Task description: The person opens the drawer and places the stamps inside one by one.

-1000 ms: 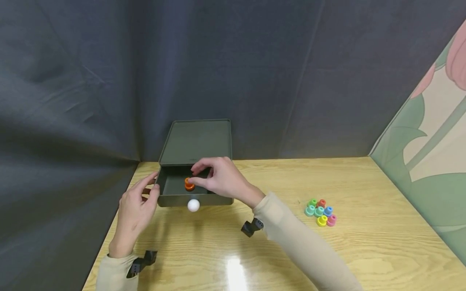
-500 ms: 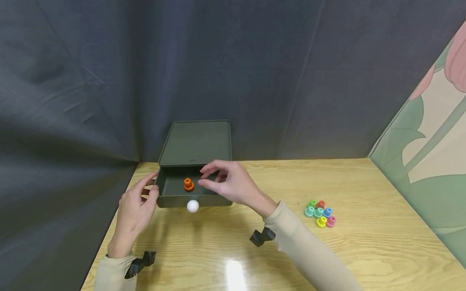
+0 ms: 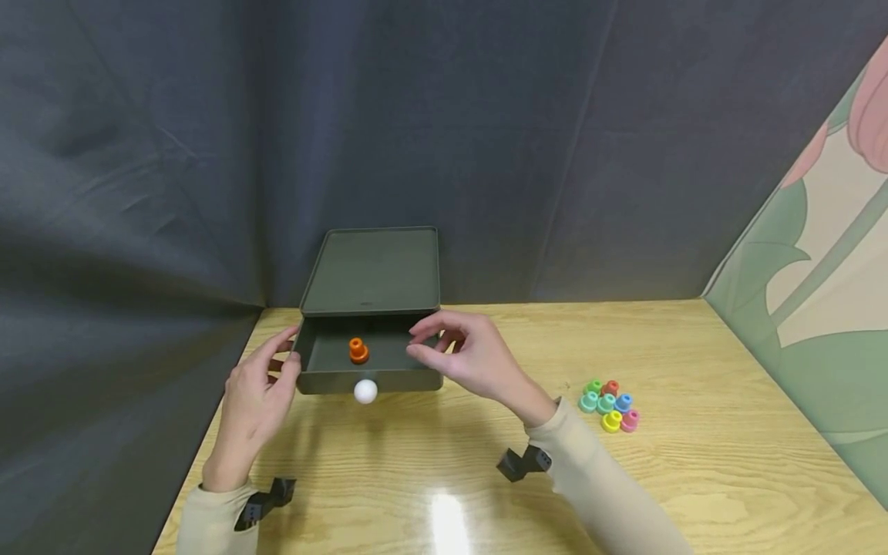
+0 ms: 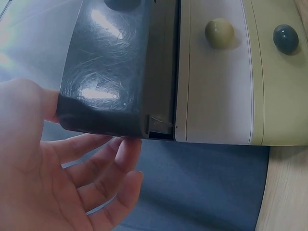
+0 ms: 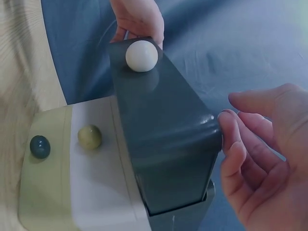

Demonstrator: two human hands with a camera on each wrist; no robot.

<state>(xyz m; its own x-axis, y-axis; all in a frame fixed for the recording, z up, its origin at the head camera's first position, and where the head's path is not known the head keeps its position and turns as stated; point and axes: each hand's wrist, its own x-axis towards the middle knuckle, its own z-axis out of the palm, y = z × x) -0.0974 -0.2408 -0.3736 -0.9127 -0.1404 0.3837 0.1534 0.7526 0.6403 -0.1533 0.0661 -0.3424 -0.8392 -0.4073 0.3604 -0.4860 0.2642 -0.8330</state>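
Observation:
The top drawer of a dark green drawer unit is pulled out, with a white round knob on its front. Inside it, left of centre, a small orange stepped peg stands upright. My left hand grips the drawer's front left corner, thumb and fingers on either side of the wall. Over the drawer's right end hovers my right hand, fingers loosely bent and holding nothing. In the right wrist view its fingertips are close by the drawer's edge; contact is unclear.
Several coloured pegs cluster on the wooden table to the right. Below the top drawer, a white drawer and a light green drawer are closed. Dark cloth hangs behind the unit.
My right hand has moved right, away from the orange peg, which stays standing in the drawer. The left hand has kept its place on the drawer corner.

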